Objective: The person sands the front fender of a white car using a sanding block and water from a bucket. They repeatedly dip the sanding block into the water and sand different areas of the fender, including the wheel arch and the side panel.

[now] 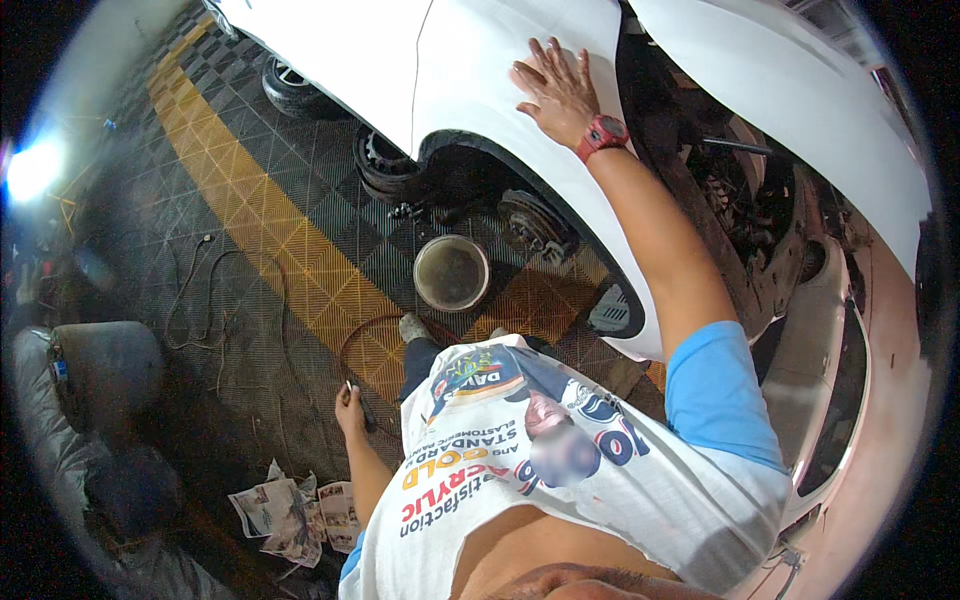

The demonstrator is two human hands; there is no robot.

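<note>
My right hand lies flat with fingers spread on the white car fender, above the wheel arch. A red watch is on that wrist. Low at my left side, my left hand is closed around a small white stick-like thing, of which only the tip shows. Under the fender the wheel is off, and a brake drum or hub is exposed. A round bucket with murky contents stands on the floor in front of my feet, beside the wheel arch.
To the right, the engine bay lies exposed beside a white body panel. Loose wheels lie near the car. A cable trails over the tiled floor. At left are a covered seat, newspapers and a bright lamp.
</note>
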